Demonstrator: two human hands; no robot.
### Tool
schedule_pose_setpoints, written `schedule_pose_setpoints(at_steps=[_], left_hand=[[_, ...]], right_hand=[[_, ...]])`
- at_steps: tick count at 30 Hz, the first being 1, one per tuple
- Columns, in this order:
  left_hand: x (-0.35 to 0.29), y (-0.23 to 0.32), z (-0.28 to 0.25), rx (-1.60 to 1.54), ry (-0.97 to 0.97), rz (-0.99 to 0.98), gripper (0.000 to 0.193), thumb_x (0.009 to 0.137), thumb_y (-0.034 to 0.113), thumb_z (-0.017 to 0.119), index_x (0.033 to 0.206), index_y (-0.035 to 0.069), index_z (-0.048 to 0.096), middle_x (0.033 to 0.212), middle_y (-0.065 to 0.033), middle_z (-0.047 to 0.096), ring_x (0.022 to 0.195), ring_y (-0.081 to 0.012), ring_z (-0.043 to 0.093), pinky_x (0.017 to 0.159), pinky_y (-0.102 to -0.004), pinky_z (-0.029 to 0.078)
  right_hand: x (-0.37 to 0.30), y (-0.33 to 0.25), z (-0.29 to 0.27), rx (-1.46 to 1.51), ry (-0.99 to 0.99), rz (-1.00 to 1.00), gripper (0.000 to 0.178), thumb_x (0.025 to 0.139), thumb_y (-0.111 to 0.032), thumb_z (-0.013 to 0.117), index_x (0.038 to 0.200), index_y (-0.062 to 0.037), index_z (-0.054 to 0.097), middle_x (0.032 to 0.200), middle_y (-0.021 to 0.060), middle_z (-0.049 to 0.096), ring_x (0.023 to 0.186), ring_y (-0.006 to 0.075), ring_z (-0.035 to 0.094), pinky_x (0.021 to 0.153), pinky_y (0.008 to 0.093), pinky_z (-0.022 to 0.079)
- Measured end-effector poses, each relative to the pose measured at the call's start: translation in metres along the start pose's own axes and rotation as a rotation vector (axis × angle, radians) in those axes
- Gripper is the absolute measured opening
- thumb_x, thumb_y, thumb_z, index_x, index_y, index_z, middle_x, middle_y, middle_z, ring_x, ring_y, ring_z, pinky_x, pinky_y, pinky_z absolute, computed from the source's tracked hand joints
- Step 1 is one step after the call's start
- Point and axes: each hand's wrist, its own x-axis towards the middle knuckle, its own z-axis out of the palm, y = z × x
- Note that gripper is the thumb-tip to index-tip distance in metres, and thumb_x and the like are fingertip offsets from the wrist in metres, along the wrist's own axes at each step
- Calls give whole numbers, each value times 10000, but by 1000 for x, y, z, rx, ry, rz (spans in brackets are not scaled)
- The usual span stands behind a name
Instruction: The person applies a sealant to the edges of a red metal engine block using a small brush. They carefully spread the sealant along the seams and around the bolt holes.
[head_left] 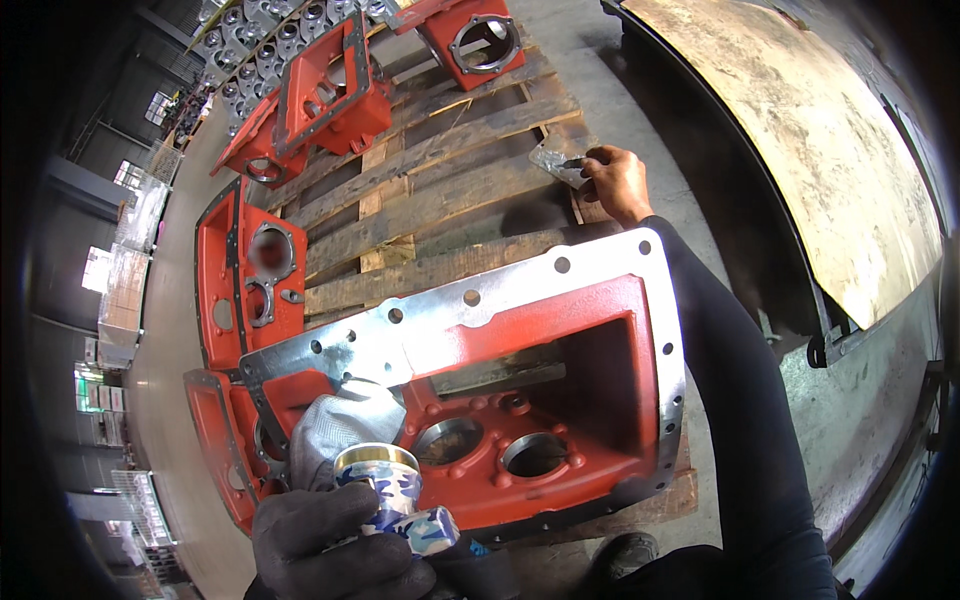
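Observation:
My left hand, in a dark glove, is closed around a camouflage-patterned, cylinder-shaped tool with a gold-coloured rim. Beside that tool is a grey, glove-like cloth; how it is held cannot be made out. Both are in front of a large red housing with a bare metal flange and round bores. Stretched out beyond the housing, my bare right hand pinches a small, dark, slim object. It hovers at a clear plastic bag on the pallet's right edge.
A wooden pallet with gaps between its boards lies under the housings. More red housings stand at its left and far side. To the right is a low platform with a worn, tan top. Grey metal parts are stacked far back.

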Motion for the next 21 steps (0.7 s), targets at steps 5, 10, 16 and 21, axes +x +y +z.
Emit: schedule_pose_setpoints(at_steps=[5,10,16,21], left_hand=[[-5,-11,-5,44,-68,106,267,823,84,804,1085,128,832,1378,-117,698,1276,-296,687,1045,-423,601],[-9,-7,3,-248,-24,-290,283,858,61,777,1133,110,819,1389,-116,695,1283,-292,682,1067,-406,594],[-2,-7,-1,6,-44,61,281,855,53,785,1131,97,814,1393,-129,695,1290,-313,682,1058,-410,599],[9,-2,-1,183,-23,263,274,809,79,819,1069,165,835,1319,-135,731,1254,-360,705,1022,-466,613]], right_hand=[[1,-3,8,-36,2,-13,247,1023,-86,677,1189,88,731,955,152,783,695,186,764,620,323,630],[4,3,11,-36,-9,-8,262,1033,-104,682,1220,73,734,959,147,787,697,180,759,624,321,629],[3,0,14,12,-33,38,288,1038,-112,691,1278,42,732,998,134,790,725,170,747,620,311,618],[2,4,7,60,-18,32,290,1036,-114,696,1285,30,736,1011,125,792,726,166,744,611,307,607]])
